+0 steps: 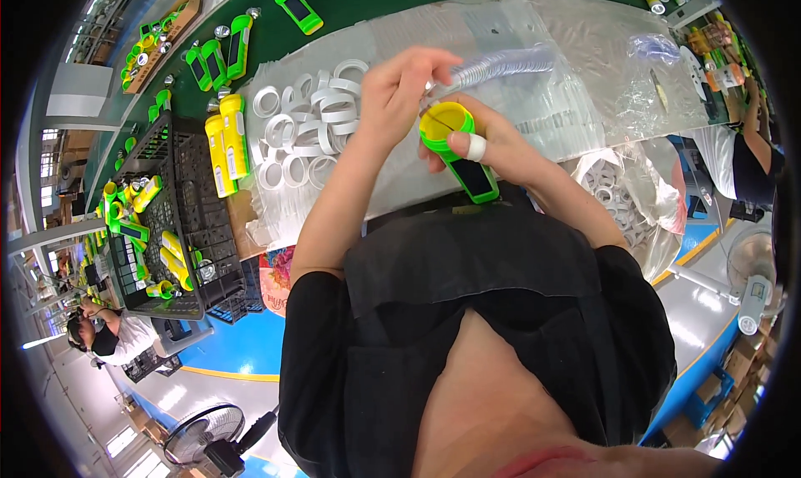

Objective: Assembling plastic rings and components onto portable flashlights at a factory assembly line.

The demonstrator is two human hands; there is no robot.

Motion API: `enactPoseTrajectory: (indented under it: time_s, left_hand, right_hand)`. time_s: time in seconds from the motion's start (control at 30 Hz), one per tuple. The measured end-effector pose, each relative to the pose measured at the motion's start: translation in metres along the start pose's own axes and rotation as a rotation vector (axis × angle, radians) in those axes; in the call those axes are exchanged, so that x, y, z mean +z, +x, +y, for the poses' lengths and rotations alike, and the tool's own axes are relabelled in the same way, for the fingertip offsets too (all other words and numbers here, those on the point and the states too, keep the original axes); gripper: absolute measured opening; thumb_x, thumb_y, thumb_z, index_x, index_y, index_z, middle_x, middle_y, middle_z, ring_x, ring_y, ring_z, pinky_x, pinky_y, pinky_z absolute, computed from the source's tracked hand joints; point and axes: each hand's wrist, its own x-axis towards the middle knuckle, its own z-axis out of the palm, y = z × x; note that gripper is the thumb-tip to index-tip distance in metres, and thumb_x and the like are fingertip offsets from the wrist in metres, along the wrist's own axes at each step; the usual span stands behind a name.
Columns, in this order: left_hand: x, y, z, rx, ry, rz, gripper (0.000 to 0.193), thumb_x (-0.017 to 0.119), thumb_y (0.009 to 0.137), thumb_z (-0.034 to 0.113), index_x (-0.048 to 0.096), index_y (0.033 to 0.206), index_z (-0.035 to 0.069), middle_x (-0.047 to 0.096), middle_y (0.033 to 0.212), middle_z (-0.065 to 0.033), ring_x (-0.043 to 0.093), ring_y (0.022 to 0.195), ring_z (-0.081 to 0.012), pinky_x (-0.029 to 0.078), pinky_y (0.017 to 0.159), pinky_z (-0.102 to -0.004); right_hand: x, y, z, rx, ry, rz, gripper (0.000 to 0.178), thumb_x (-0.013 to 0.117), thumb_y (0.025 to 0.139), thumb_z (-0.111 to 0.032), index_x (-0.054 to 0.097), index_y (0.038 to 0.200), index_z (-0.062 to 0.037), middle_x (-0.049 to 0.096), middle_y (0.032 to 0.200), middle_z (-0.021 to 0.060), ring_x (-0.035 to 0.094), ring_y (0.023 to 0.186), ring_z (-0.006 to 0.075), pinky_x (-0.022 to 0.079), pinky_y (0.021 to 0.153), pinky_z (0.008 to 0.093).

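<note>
My right hand (494, 138), a white wrap around its thumb, grips a green flashlight housing (471, 178) with a dark panel on its side. The housing's wide yellow-lined mouth faces up, and a thin dark wire shows inside. Just above that mouth is my left hand (399, 93), fingers pinched together. Something small and shiny shows at its fingertips, too small to name. A long row of thin clear discs (505, 64) lies on the plastic-covered table (567, 115) beyond both hands. Left of my left hand, many white rings (321, 133) are spread and stacked.
Two yellow flashlights (225, 144) lie left of the rings, beside a black crate (179, 290) of flashlights. Green flashlights (239, 46) lie on the green surface at the back. A bag of white rings (663, 207) hangs at right. Other people (125, 332) work nearby.
</note>
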Motion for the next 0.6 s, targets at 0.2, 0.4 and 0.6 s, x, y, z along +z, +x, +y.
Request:
enactPoseTrajectory:
  time_s: [0.2, 0.4, 0.6]
  left_hand:
    - [-0.003, -0.022, 0.022, 0.259, 0.224, -0.117, 0.063, 0.034, 0.1, 0.055, 0.067, 0.102, 0.002, 0.067, 0.099, -0.0122, 0.062, 0.092, -0.0267, 0.047, 0.08, -0.0346]
    - [0.015, -0.024, 0.005, 0.358, 0.274, -0.144, 0.039, 0.043, 0.1, 0.035, 0.065, 0.111, 0.005, 0.066, 0.11, -0.0114, 0.059, 0.11, -0.0324, 0.038, 0.097, -0.0438]
    - [0.025, -0.014, -0.051, 0.001, 0.613, 0.124, 0.053, 0.067, 0.087, 0.035, 0.056, 0.126, 0.001, 0.059, 0.124, -0.0192, 0.055, 0.111, -0.037, 0.043, 0.096, -0.0418]
  right_hand:
    - [0.011, -0.002, 0.006, 0.019, 0.007, 0.085, 0.049, 0.06, 0.096, -0.033, 0.044, 0.131, -0.0026, 0.061, 0.097, 0.0102, 0.063, 0.079, 0.0153, 0.052, 0.072, 0.0295]
    - [0.009, 0.002, 0.018, 0.02, 0.115, 0.175, 0.043, 0.058, 0.098, -0.03, 0.044, 0.13, -0.0054, 0.059, 0.091, 0.0075, 0.061, 0.076, 0.0148, 0.051, 0.065, 0.0287]
    - [-0.019, -0.007, 0.007, -0.131, 0.222, 0.38, 0.037, 0.054, 0.099, -0.03, 0.049, 0.127, -0.0062, 0.061, 0.087, 0.0107, 0.059, 0.071, 0.0166, 0.048, 0.064, 0.0296]
